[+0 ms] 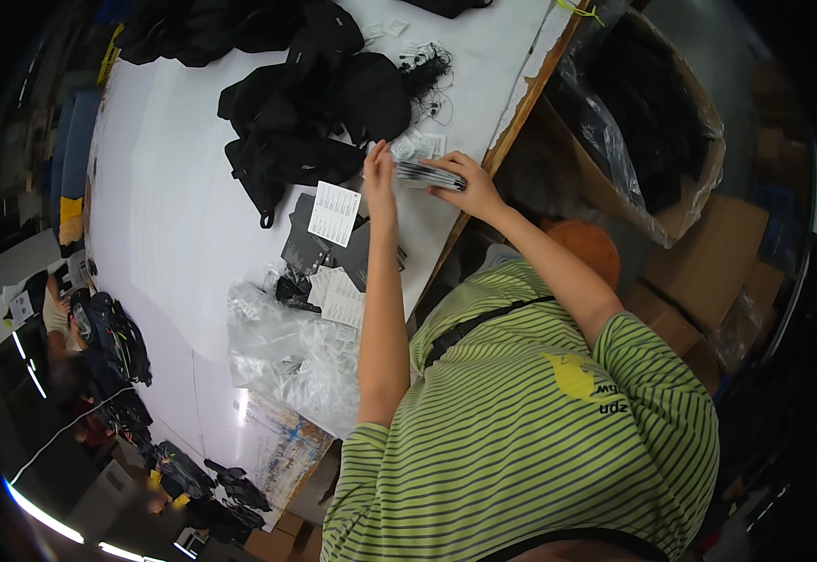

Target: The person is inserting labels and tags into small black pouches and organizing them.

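My right hand [466,185] grips a stack of thin cards [432,176] above the table's near edge. At the stack's left end, my left hand [381,180] is held upright with its fingers stretched out; whether it touches the cards I cannot tell. Just left of my left wrist lie a white printed card [335,214] and several black cards [303,242]. More white printed sheets [341,298] are partly behind my left forearm. Black fabric bags [287,164] are heaped beyond my hands, beside small white tags [418,146] and tangled black cords [429,70].
Clear plastic bags [287,351] are bunched left of my left forearm on the white table [155,178]. Right of the table's wooden edge [511,131] stands a plastic-lined carton [703,173] holding black goods, with cardboard boxes [708,248] nearby. Backpacks [118,337] and other people are at far left.
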A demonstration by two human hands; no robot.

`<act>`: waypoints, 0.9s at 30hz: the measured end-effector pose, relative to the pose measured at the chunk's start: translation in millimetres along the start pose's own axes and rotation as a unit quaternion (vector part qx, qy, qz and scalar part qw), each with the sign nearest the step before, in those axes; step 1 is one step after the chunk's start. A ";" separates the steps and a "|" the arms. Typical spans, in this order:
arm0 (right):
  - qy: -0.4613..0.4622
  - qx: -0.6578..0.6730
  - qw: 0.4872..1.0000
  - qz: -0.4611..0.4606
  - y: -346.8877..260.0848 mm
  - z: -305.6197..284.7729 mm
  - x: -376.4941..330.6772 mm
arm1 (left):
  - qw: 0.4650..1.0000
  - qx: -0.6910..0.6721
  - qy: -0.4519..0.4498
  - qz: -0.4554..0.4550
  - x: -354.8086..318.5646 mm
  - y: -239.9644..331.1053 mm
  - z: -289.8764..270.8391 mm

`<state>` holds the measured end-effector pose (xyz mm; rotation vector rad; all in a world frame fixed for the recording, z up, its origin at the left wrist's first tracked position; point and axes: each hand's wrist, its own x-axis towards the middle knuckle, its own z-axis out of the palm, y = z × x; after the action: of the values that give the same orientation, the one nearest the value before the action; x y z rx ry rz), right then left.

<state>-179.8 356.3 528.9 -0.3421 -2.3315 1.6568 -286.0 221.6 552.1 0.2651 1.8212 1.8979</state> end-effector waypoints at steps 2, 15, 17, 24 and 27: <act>0.011 0.000 1.000 -0.013 3.0 0.7 -1.0 | 0.992 0.114 0.012 0.051 -11.9 5.4 22.2; 0.005 0.006 1.000 0.002 -3.4 0.0 0.9 | 0.980 0.156 0.035 0.119 -14.2 -2.7 23.0; 0.015 0.009 1.000 -0.003 -8.7 8.1 4.1 | 0.992 0.106 0.027 0.069 -7.3 -17.1 -1.4; 0.022 -0.042 0.998 -0.049 -4.5 7.4 -0.6 | 0.994 0.050 0.047 0.085 -27.4 -1.1 25.8; 0.020 -0.023 0.998 -0.058 -7.8 6.6 -0.1 | 0.991 0.088 0.038 0.094 -21.0 -0.5 14.8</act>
<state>-182.3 347.9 534.2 -0.2424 -2.3175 1.5309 -261.0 224.6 557.0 0.4432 2.0829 1.8957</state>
